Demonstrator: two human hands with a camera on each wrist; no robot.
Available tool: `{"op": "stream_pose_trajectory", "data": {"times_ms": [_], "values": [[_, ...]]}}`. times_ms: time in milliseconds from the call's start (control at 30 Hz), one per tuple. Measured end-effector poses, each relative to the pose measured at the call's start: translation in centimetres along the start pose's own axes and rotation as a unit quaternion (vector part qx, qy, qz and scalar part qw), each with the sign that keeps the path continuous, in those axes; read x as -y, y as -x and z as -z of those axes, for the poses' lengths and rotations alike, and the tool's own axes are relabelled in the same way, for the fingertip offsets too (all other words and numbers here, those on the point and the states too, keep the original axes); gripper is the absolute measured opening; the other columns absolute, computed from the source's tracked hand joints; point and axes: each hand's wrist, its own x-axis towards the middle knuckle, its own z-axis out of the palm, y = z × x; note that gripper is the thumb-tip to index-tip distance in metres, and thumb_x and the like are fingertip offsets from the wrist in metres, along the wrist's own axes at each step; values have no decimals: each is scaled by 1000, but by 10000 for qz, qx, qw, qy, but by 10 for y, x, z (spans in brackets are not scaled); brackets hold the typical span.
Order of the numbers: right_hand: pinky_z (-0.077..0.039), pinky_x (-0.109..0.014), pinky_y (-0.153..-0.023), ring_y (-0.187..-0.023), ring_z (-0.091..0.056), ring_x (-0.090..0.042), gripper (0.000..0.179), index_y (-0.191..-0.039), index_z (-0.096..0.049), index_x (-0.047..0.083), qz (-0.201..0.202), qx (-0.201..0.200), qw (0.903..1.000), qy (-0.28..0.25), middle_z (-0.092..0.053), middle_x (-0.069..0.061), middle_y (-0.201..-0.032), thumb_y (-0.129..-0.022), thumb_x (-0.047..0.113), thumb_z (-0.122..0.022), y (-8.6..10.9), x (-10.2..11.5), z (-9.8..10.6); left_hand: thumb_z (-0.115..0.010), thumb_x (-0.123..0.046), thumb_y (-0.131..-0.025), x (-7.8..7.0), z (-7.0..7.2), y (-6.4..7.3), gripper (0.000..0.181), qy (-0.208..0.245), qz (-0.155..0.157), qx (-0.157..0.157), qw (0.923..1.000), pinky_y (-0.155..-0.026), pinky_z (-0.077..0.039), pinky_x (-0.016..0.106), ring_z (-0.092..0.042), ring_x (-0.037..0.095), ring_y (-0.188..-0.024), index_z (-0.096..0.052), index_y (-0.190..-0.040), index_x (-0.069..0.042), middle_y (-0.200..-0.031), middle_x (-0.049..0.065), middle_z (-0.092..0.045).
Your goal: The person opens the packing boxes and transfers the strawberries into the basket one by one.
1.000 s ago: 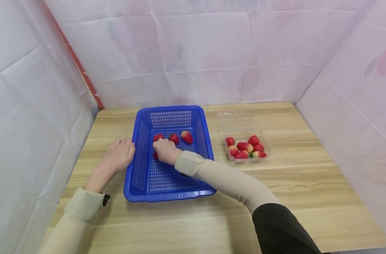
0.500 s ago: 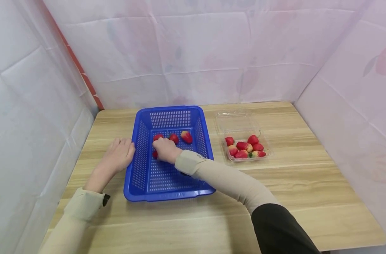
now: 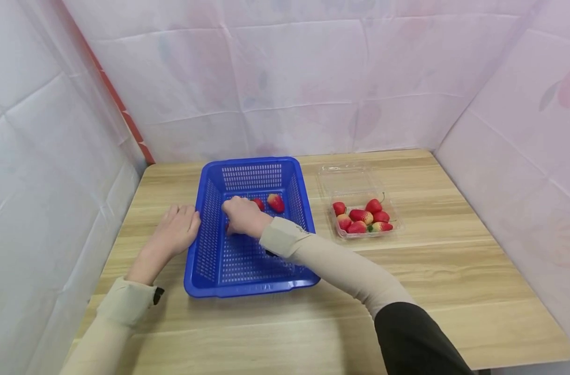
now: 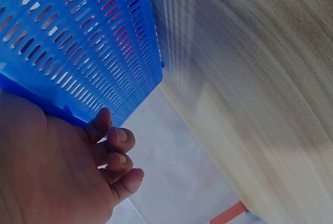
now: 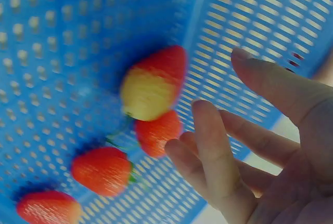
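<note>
- Here's my right grip (image 3: pixel 243 215), down inside the blue basket (image 3: pixel 252 289), thumb and fingers spread apart with nothing between them.
- Just beside my fingertips, four strawberries lie on the basket floor: a pale-topped strawberry (image 5: pixel 153 83) nearest my thumb, a small red strawberry (image 5: pixel 157 134) right by a fingertip, whether touching I can't tell, then a red strawberry (image 5: pixel 101 171) and an end strawberry (image 5: pixel 48 207).
- Over to my left grip (image 3: pixel 176 228): it rests against the basket's left rim, fingers loosely bent, palm bare, on the side toward the desk's left edge.
- The basket sits left of the middle of the desk (image 3: pixel 453 297), its far rim close to the far edge, towards the far left corner.
- Across to its right, well apart, a clear box (image 3: pixel 388 233) stands towards the far right corner, a cluster of box strawberries (image 3: pixel 361 216) inside, its lid (image 3: pixel 344 179) folded back towards the far edge.
- Behind the far edge hangs a pale cloth (image 3: pixel 294 78) with faint pink patterns.
</note>
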Motion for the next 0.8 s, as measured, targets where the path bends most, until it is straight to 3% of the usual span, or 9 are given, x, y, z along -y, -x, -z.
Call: {"op": "stream_pose_trajectory", "data": {"times_ms": [233, 400, 567, 800], "values": [[-52, -28, -64, -77, -61, -15, 32, -112, -70, 9, -301, -34, 9990, -341, -66, -2, -94, -85, 24, -79, 15, 6, 34, -22, -26, -107, 1, -1, 0, 38, 57, -22, -11, 10000, -74, -34, 43, -40, 33, -86, -50, -98, -2, -89, 14, -52], [-52, -31, -70, -84, -61, -16, 35, -113, -70, 9, -555, -281, 9974, -358, -67, -2, -102, -86, 28, -79, 25, -5, 63, -21, -26, -106, 3, -1, -1, 38, 45, -66, -60, 10000, -73, -33, 43, -40, 33, -84, -49, -97, -2, -86, 13, -51], [-53, -38, -78, -90, -62, -19, 36, -113, -69, 6, -791, -567, 9949, -251, -68, -7, -110, -84, 24, -79, 35, -31, 89, -23, -26, -106, 3, 3, 1, 37, 85, -56, -71, 9999, -74, -33, 43, -40, 33, -85, -49, -95, -2, -86, 14, -51], [-52, -41, -81, -90, -62, -29, 30, -107, -66, -7, -1075, -794, 9872, -869, -66, -18, -105, -86, 12, -75, 58, -83, 111, -21, -25, -106, 6, 5, 6, 37, 131, 11, 16, 9999, -76, -33, 45, -39, 33, -87, -48, -96, -2, -87, 14, -50]]}}
